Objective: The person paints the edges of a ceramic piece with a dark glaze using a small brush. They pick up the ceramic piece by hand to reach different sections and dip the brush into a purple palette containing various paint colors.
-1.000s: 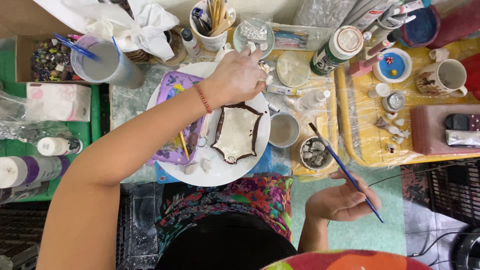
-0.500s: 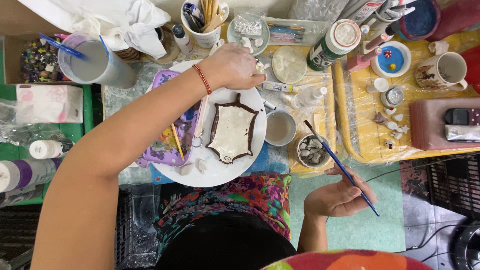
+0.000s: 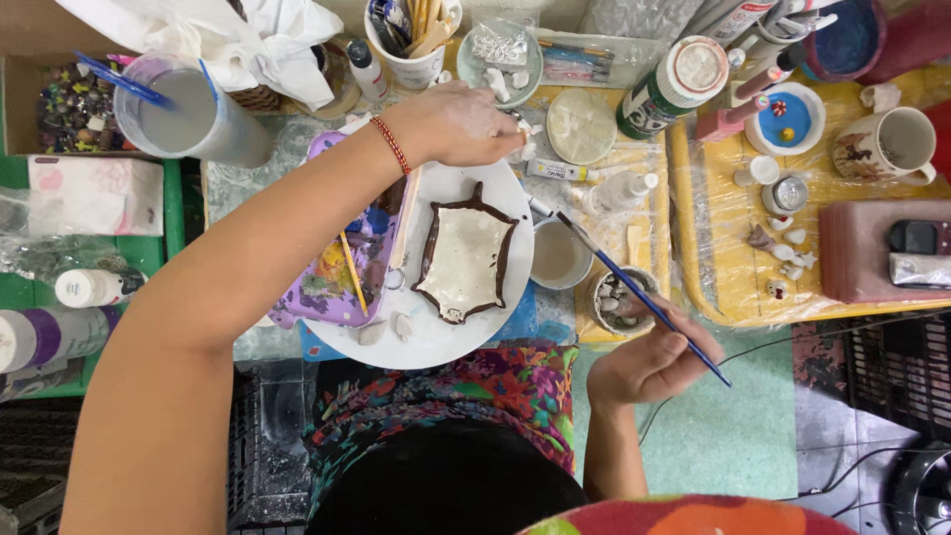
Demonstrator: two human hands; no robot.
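Note:
My left hand (image 3: pixel 466 124) reaches across the far rim of a round white plate (image 3: pixel 436 332), its fingertips closed on small white pieces at the plate's upper right edge. On that plate lies a white ceramic dish with a dark brown rim (image 3: pixel 466 253). My right hand (image 3: pixel 649 362) sits lower right, off the table, gripping a thin blue paintbrush (image 3: pixel 634 282) whose tip points up-left towards a small cup of pale liquid (image 3: pixel 558 255). A purple paint palette (image 3: pixel 342 253) with a yellow brush on it overlaps the plate's left side.
A large cup of cloudy water (image 3: pixel 183 114) stands at upper left, a brush holder (image 3: pixel 411 35) at the top. A small bowl of pebbles (image 3: pixel 619 300), a green-and-white bottle (image 3: pixel 674 84), a mug (image 3: pixel 892 144) and a yellow tray (image 3: pixel 713 258) lie right. Paint bottles (image 3: pixel 59 317) stand left.
My left hand has stayed at the plate's far rim, shifting slightly. My right hand has brought the brush tip up and left, closer to the small cup.

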